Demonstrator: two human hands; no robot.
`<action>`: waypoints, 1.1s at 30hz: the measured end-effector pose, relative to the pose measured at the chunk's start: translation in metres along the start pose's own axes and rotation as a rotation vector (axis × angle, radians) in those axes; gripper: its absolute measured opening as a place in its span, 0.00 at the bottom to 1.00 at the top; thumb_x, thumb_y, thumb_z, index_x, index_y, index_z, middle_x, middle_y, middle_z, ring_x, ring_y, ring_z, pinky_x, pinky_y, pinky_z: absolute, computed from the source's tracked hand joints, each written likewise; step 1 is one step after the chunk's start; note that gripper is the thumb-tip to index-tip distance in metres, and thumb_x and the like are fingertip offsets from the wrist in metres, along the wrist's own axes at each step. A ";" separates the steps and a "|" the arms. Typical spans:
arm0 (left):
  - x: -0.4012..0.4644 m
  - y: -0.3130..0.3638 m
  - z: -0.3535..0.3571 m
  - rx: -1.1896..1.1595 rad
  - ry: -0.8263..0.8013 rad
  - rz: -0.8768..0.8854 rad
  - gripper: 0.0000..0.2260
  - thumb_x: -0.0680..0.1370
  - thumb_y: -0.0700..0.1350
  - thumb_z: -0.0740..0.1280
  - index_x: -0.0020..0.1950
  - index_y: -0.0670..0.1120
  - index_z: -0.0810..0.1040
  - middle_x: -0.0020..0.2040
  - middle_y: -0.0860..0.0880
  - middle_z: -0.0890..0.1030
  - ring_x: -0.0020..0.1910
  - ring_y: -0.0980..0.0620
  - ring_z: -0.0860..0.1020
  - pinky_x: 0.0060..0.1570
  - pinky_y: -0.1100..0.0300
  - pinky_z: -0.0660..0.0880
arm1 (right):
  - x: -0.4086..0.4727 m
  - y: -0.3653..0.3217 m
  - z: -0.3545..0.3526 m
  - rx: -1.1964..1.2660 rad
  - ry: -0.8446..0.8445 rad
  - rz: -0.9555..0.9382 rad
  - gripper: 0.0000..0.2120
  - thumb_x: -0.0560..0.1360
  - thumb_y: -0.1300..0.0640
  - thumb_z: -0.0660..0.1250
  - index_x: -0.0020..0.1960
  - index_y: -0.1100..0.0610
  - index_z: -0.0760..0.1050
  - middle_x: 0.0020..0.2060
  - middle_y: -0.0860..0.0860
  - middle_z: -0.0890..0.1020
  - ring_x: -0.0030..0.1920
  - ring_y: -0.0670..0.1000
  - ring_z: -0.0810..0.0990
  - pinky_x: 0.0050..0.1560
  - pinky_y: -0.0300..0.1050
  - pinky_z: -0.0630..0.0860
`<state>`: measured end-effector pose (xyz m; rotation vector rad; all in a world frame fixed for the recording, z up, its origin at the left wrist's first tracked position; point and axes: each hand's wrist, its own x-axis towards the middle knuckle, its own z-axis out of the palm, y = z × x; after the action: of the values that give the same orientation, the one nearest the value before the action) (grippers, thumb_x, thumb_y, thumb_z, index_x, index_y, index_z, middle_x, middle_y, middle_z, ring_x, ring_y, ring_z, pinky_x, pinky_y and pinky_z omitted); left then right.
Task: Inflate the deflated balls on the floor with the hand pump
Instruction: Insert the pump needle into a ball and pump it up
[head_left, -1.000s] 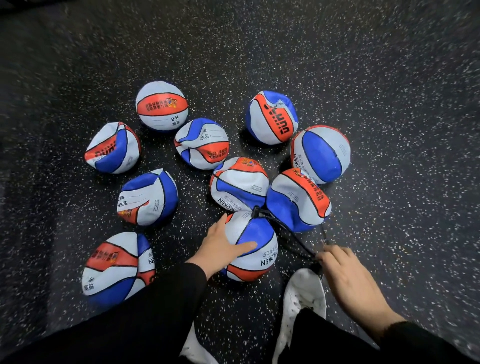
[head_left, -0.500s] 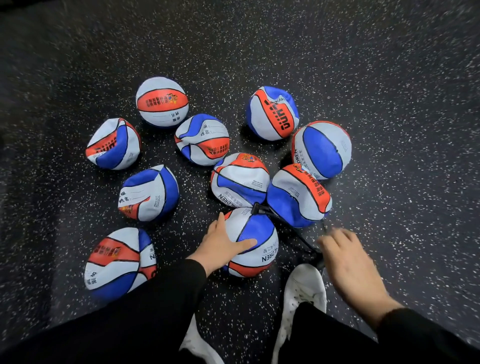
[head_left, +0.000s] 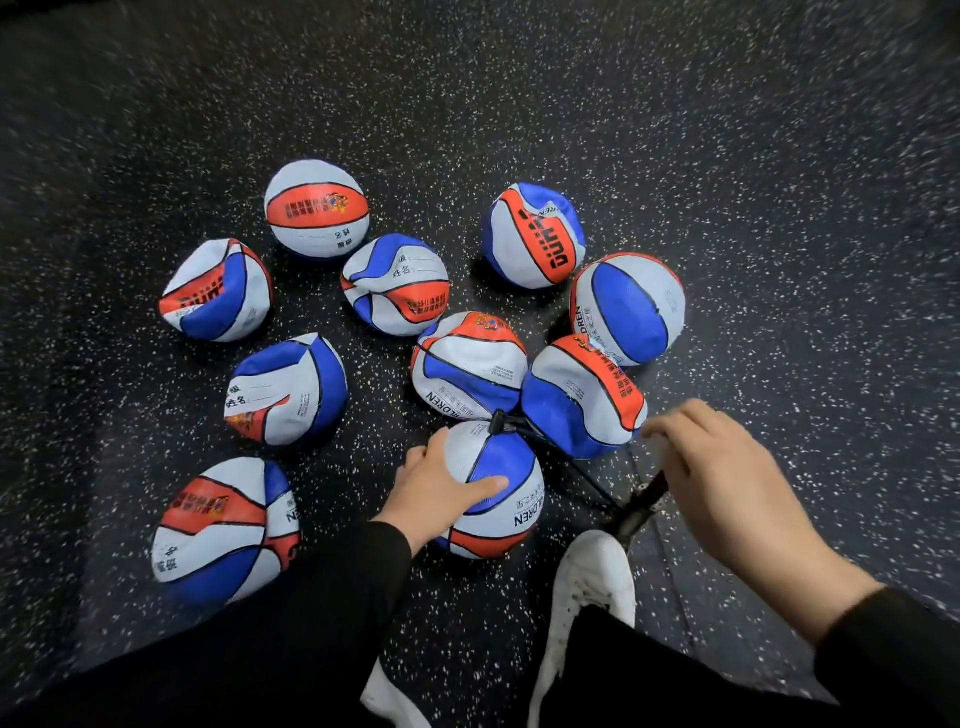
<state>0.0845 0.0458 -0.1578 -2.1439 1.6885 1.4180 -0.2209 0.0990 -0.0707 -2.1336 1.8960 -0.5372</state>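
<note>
Several red, white and blue balls lie crumpled on the dark speckled floor. The nearest ball (head_left: 501, 488) is rounder, and a black hose (head_left: 566, 467) plugs into its top at a black nozzle (head_left: 501, 422). My left hand (head_left: 434, 491) rests on this ball's left side, thumb stretched across the blue panel. The hose runs to a black hand pump (head_left: 641, 506) standing beside my white shoe. My right hand (head_left: 722, 483) grips the pump's handle from above; the handle itself is hidden under the fingers.
My white shoe (head_left: 592, 587) stands by the pump's foot, a second shoe (head_left: 389, 696) at the bottom edge. A dented ball (head_left: 582, 397) touches the hose's far side. Another ball (head_left: 223, 530) lies at lower left. Bare floor stretches to the right and beyond the balls.
My right hand has risen with the pump handle, exposing more of the pump shaft. My left hand stays on the ball. The view has shifted slightly.
</note>
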 end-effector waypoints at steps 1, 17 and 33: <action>-0.001 0.000 0.001 0.012 -0.002 -0.008 0.54 0.67 0.72 0.75 0.84 0.56 0.51 0.80 0.45 0.59 0.78 0.41 0.63 0.75 0.46 0.65 | -0.003 0.001 0.001 -0.016 -0.006 0.024 0.11 0.78 0.62 0.63 0.58 0.54 0.79 0.48 0.50 0.78 0.46 0.56 0.75 0.44 0.48 0.72; -0.015 0.002 -0.001 0.281 -0.062 0.271 0.55 0.63 0.65 0.80 0.80 0.66 0.50 0.80 0.51 0.57 0.78 0.44 0.59 0.75 0.46 0.65 | -0.072 0.019 0.075 -0.007 -0.262 0.184 0.12 0.82 0.56 0.62 0.64 0.48 0.74 0.56 0.42 0.74 0.51 0.49 0.71 0.47 0.44 0.74; -0.026 -0.002 0.004 0.293 0.034 0.271 0.55 0.66 0.66 0.79 0.83 0.57 0.49 0.84 0.57 0.37 0.84 0.50 0.48 0.76 0.43 0.67 | -0.034 0.007 0.037 0.059 -0.125 0.209 0.05 0.78 0.53 0.67 0.48 0.54 0.77 0.47 0.48 0.77 0.45 0.57 0.80 0.41 0.48 0.76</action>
<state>0.0844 0.0678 -0.1427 -1.8497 2.1135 1.1012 -0.2151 0.1296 -0.1112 -1.8578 1.9760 -0.4012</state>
